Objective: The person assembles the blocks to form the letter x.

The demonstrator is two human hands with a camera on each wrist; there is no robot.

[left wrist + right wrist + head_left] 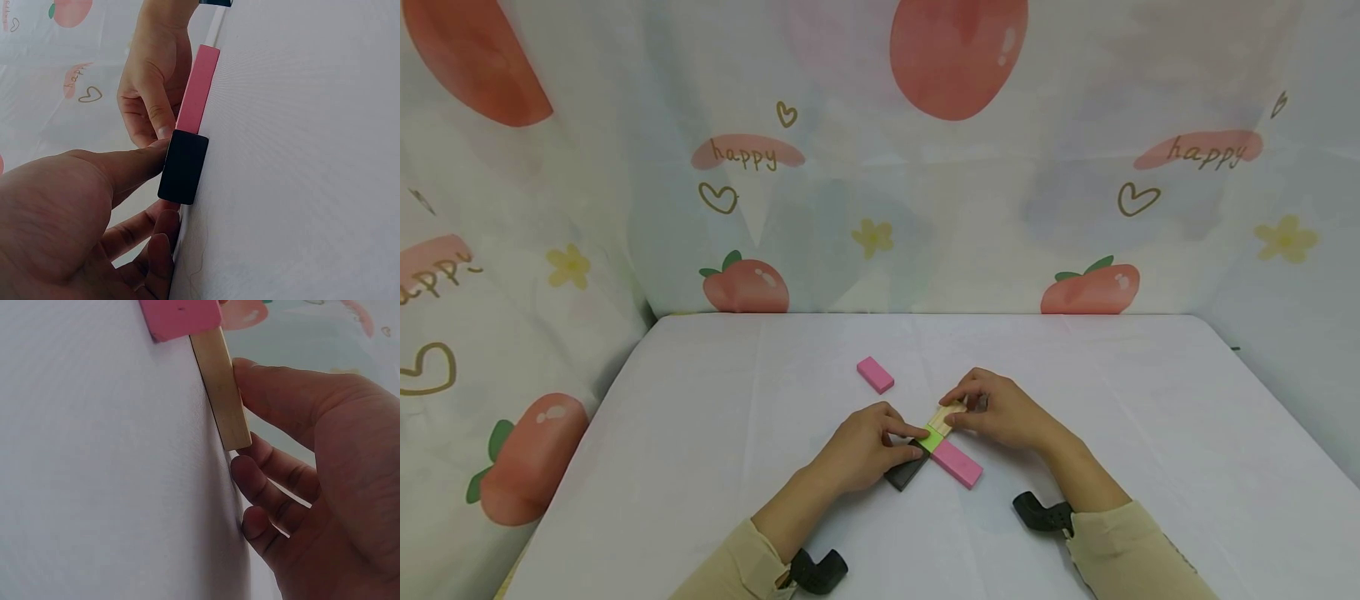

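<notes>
In the head view, several blocks meet at a small green block (932, 439). A black block (902, 475) runs from it toward the near left, a pink block (957, 464) toward the near right, and a plain wooden block (942, 420) toward the far right. My left hand (859, 448) has its thumb on the black block and its index fingertip by the green block. With thumb and fingers, my right hand (1006, 410) pinches the wooden block. The left wrist view shows the black block's end (183, 167) beneath the thumb, partly hiding the pink block.
A second pink block (876, 375) lies apart, farther back on the white table (700, 417). Patterned cloth (827, 183) hangs behind the table's far edge and along its left. Black wrist fittings (818, 572) stick out by both sleeves.
</notes>
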